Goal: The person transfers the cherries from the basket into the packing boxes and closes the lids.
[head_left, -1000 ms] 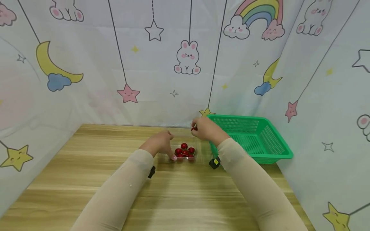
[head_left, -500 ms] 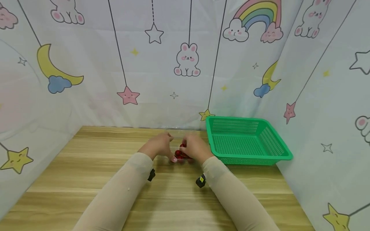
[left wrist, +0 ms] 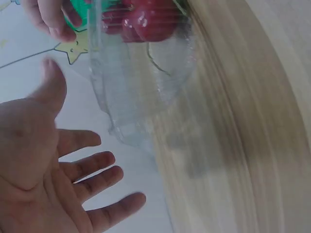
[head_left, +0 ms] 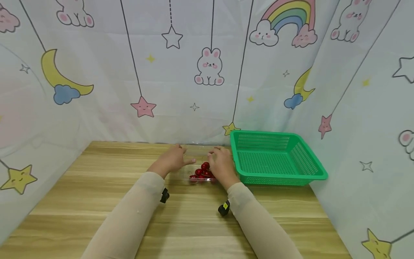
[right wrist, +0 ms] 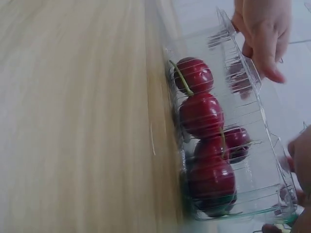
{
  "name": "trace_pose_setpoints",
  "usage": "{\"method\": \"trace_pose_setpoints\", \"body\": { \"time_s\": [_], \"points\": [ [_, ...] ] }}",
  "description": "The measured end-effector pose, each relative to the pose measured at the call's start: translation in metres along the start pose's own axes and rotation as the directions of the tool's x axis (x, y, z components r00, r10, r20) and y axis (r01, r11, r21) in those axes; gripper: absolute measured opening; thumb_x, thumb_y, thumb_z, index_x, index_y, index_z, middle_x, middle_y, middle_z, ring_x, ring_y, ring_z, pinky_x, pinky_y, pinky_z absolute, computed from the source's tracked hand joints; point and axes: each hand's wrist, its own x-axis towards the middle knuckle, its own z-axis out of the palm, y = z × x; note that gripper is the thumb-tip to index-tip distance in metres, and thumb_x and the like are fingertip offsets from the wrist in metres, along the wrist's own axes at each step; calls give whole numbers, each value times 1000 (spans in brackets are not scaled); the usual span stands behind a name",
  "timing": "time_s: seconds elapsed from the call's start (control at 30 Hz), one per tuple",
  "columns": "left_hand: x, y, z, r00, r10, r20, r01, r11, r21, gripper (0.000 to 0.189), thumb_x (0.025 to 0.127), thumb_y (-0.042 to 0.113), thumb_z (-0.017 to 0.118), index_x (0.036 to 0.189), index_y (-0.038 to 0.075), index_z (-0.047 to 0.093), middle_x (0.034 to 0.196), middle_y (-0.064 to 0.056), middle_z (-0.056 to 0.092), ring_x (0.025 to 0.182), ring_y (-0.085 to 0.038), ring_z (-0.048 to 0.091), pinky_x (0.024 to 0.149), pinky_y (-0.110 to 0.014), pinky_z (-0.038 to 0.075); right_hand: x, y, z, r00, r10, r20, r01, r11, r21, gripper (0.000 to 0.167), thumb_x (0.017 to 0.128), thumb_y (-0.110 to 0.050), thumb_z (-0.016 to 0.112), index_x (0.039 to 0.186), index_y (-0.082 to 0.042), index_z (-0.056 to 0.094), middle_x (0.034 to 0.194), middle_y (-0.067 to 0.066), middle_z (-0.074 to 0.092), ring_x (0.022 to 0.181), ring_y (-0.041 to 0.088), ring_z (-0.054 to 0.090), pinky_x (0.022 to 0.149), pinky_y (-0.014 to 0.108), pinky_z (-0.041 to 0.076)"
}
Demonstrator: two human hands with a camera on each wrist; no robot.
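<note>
A clear plastic box [right wrist: 243, 194] on the table holds several dark red cherries [right wrist: 201, 115], some with green stems. My left hand [head_left: 169, 160] is just left of the box, fingers spread and thumb extended; the left wrist view shows its palm [left wrist: 24, 160] with nothing in it. Bent over the box's right side is my right hand [head_left: 222, 164], its fingers [left wrist: 51, 17] at the rim. I cannot tell whether those fingers pinch anything. From the head view, the right hand hides part of the cherries.
A green perforated basket [head_left: 273, 158] stands close on the right, against the back curtain. The wooden table [head_left: 187, 223] meets a white curtain [head_left: 181, 122] printed with rabbits, stars and moons. Small black wrist cameras [head_left: 224, 208] hang under the sleeves.
My right hand has come from beside the basket, where it held a cherry, to the box. My left hand has drawn back leftward and spread. A stemmed cherry now shows at the box's left front.
</note>
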Motion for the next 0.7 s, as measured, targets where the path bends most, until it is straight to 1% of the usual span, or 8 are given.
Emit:
{"method": "trace_pose_setpoints", "body": {
  "time_s": [0.1, 0.17, 0.23, 0.3, 0.37, 0.43, 0.53, 0.7],
  "points": [
    [4, -7, 1, 999, -29, -43, 25, 997, -79, 73, 122, 49, 51, 167, -9, 49, 175, -33, 45, 166, -52, 41, 137, -64, 36, 1, 4, 1, 996, 54, -67, -48, 994, 98, 35, 119, -18, 56, 139, 0, 77, 157, 23, 66, 153, 45, 57, 133, 58, 44],
    [5, -11, 3, 997, -60, -52, 51, 987, -151, 64, 124, 41, 47, 160, -11, 56, 168, -33, 55, 159, -51, 51, 134, -63, 42, 2, 7, 2, 994, 95, -58, -86, 986, 141, 40, 119, -16, 51, 148, 4, 69, 161, 26, 62, 156, 45, 55, 135, 57, 42],
    [7, -15, 6, 995, -87, -53, 74, 974, -213, 57, 124, 37, 47, 149, -11, 66, 152, -29, 68, 140, -45, 66, 121, -58, 55, 4, 8, 2, 988, 150, -26, -142, 970, 195, 47, 118, -15, 48, 158, 7, 59, 166, 28, 57, 160, 46, 51, 136, 58, 41],
    [10, -20, 10, 994, -97, -39, 84, 961, -262, 54, 124, 36, 47, 132, -9, 74, 122, -23, 74, 109, -36, 71, 98, -49, 60, 5, 9, 2, 976, 215, 19, -213, 944, 252, 54, 119, -17, 46, 167, 8, 48, 171, 30, 52, 163, 47, 47, 137, 60, 39],
    [13, -24, 14, 995, -94, -24, 82, 949, -304, 53, 124, 37, 46, 118, -6, 77, 94, -13, 66, 84, -26, 60, 80, -42, 54, 6, 11, 2, 960, 277, 46, -278, 914, 296, 58, 120, -19, 44, 171, 8, 41, 172, 31, 51, 163, 48, 47, 137, 61, 39],
    [15, -27, 17, 996, -84, -5, 76, 932, -355, 53, 125, 37, 45, 113, -5, 77, 80, -6, 53, 73, -20, 51, 72, -37, 50, 7, 12, 3, 945, 323, 56, -324, 888, 327, 58, 119, -18, 44, 171, 9, 41, 169, 33, 53, 161, 49, 49, 135, 61, 41],
    [16, -31, 18, 996, -84, 11, 81, 904, -420, 52, 125, 34, 43, 120, -7, 75, 72, 0, 47, 66, -16, 47, 69, -35, 50, 9, 12, 4, 934, 353, 63, -352, 867, 354, 55, 118, -15, 44, 166, 12, 46, 162, 36, 58, 156, 51, 54, 133, 61, 44],
    [15, -31, 16, 994, -99, 44, 107, 852, -513, 51, 124, 30, 46, 149, -8, 67, 66, 1, 48, 60, -15, 49, 70, -38, 59, 10, 14, 8, 910, 403, 94, -406, 827, 388, 56, 117, -11, 44, 167, 14, 44, 165, 36, 55, 159, 50, 51, 135, 58, 42]
  ]
}}
